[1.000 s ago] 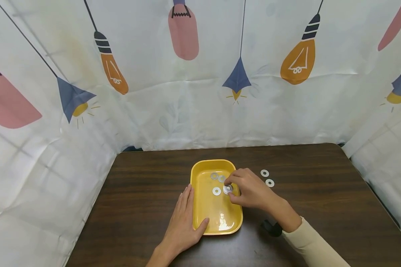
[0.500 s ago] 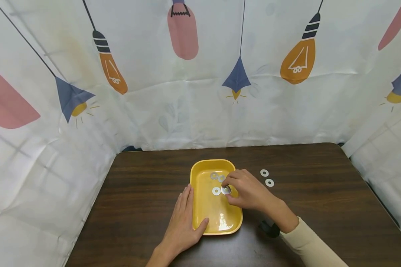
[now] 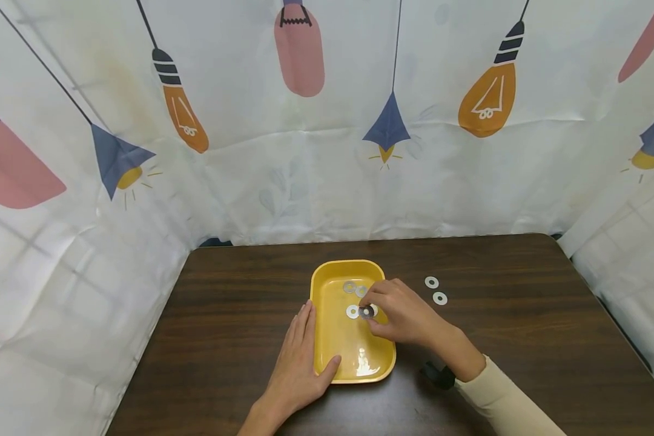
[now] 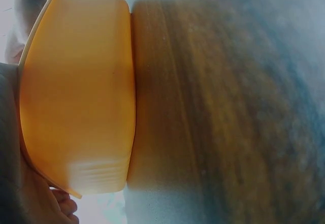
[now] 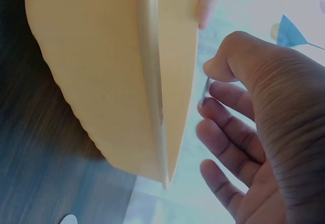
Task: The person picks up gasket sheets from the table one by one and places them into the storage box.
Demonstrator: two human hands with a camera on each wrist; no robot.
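A yellow tray (image 3: pixel 354 357) stands on the dark wooden table. My left hand (image 3: pixel 300 369) lies along its left rim with straight fingers, thumb over the near corner. Above the tray my right hand (image 3: pixel 400 312) pinches a flat metal washer (image 3: pixel 366 312) between thumb and fingers; in the right wrist view that washer (image 5: pixel 205 91) shows edge-on. Several washers lie on the tray floor: one washer (image 3: pixel 352 312) just left of the held one, two more (image 3: pixel 349 287) farther back, and another partly hidden behind the held one. The left wrist view shows the tray's outer wall (image 4: pixel 81 92).
Two loose washers (image 3: pixel 432 283) lie on the table (image 3: pixel 240 303) right of the tray. A black object (image 3: pixel 438 375) sits at the right wrist. A white curtain (image 3: pixel 327 181) printed with lamps hangs behind the table.
My right hand has shifted slightly left over the tray, and the held washer has tilted and moved left, uncovering part of a washer beneath. My left hand and the tray have stayed put.
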